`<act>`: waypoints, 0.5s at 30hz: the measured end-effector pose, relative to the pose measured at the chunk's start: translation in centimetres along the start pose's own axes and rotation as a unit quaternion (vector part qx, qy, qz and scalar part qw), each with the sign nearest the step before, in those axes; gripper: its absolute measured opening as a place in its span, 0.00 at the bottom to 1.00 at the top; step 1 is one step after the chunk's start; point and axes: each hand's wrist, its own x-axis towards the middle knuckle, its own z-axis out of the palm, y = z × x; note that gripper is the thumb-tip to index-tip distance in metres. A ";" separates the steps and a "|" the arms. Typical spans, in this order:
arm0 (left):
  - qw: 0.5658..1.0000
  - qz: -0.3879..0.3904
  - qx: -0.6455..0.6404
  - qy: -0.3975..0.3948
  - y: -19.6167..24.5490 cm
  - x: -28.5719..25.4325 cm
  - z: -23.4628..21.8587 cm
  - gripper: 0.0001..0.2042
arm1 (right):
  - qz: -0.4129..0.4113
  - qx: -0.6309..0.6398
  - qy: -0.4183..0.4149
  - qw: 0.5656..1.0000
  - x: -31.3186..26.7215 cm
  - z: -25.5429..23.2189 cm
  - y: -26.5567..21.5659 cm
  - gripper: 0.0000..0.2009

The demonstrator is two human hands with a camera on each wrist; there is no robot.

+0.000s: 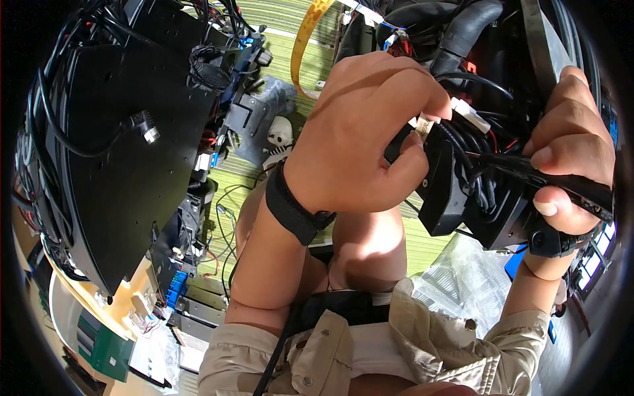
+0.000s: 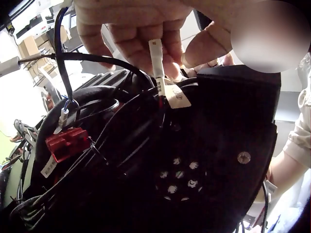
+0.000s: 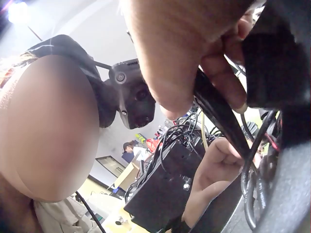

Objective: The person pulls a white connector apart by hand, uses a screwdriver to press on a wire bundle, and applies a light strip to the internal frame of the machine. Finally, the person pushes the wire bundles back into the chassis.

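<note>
My left hand (image 1: pixel 370 125) reaches over a black metal housing (image 1: pixel 442 198) and pinches a small white tagged cable connector (image 1: pixel 424 125) between thumb and forefinger. In the left wrist view the white connector (image 2: pixel 156 60) stands against the curled fingers, with a paper label (image 2: pixel 178 97) beside it. My right hand (image 1: pixel 573 148) grips black tweezers (image 1: pixel 561 181), their narrow end pointing left into a bundle of black cables (image 1: pixel 485 191). Seen from the right wrist, the tweezers (image 3: pixel 221 114) taper down toward the cables. A second white connector (image 1: pixel 470 115) sits between the two hands.
A large black panel (image 1: pixel 132 152) with cables along its edge stands on the left. A thick black hose (image 1: pixel 465 33) and a red connector (image 2: pixel 68 144) are near the work. Clear wrapping (image 1: pixel 462 277) and a small skeleton figure (image 1: pixel 280 132) lie below.
</note>
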 end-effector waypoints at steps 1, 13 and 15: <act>1.000 0.003 0.006 0.005 -0.1 0.0 0.0 0.15 | 0.004 0.001 0.016 1.000 0.0 0.2 0.0 0.17; 1.000 -0.006 0.014 0.009 0.1 -0.2 -0.5 0.15 | 0.008 0.013 0.093 0.996 0.2 1.4 -0.5 0.18; 1.000 -0.011 0.011 0.005 0.0 -0.2 -0.5 0.15 | 0.001 0.018 0.087 0.996 0.1 1.3 -0.3 0.19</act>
